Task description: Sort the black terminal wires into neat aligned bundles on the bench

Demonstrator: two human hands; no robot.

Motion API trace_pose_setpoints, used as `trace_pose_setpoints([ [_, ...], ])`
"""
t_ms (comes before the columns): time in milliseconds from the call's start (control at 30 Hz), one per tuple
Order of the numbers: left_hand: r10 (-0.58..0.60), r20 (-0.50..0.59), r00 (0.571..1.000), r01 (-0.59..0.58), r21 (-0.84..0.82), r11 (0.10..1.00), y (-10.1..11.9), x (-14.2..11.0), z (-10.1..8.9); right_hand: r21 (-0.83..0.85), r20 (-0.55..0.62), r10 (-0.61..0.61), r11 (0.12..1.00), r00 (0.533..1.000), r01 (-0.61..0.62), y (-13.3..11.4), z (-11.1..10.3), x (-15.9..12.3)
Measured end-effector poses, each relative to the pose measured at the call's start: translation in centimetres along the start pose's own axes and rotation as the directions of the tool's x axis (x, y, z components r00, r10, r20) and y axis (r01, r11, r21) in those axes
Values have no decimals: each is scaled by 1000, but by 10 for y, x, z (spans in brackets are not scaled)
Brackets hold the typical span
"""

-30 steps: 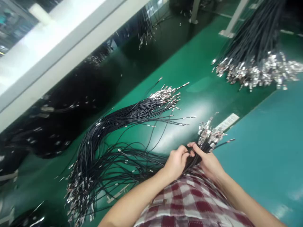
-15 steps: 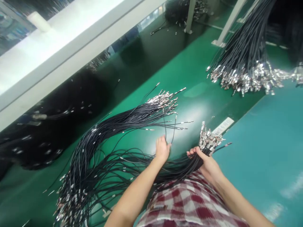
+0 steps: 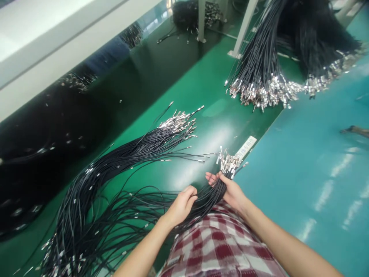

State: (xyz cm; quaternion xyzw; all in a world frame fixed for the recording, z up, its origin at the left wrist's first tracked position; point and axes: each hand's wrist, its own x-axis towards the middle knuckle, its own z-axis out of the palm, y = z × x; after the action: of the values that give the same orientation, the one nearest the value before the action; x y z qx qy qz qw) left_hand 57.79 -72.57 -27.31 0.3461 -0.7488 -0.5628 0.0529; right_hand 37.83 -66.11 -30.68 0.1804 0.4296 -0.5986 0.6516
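Black cables, bunched just below their silvery metal ends
The ends fan out unevenly; behind them the thin strands spread leftward in loose, tangled curves over the green surface.

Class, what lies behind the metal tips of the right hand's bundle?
A white printed strip shows, but the metal tips cover its near end, which cannot be seen.

Gathered bundle of thin, flexible black cables: black along the strands, bright silver at the small metal connectors. Long, curved bundle of black cables: black with scattered white flecks, silver tips. Flat white strip label: dark print on white. Checked cloth garment: maroon and white squares. Smooth green floor: glossy green, whitish glare patch; adjoining smooth floor area: teal-blue
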Motion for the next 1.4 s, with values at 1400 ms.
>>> trace_pose_setpoints([
  [1400,-338,-562,755,655,620,432,-100,18,-147,32,-85,-192,980,978,195,-12,6,-19],
])
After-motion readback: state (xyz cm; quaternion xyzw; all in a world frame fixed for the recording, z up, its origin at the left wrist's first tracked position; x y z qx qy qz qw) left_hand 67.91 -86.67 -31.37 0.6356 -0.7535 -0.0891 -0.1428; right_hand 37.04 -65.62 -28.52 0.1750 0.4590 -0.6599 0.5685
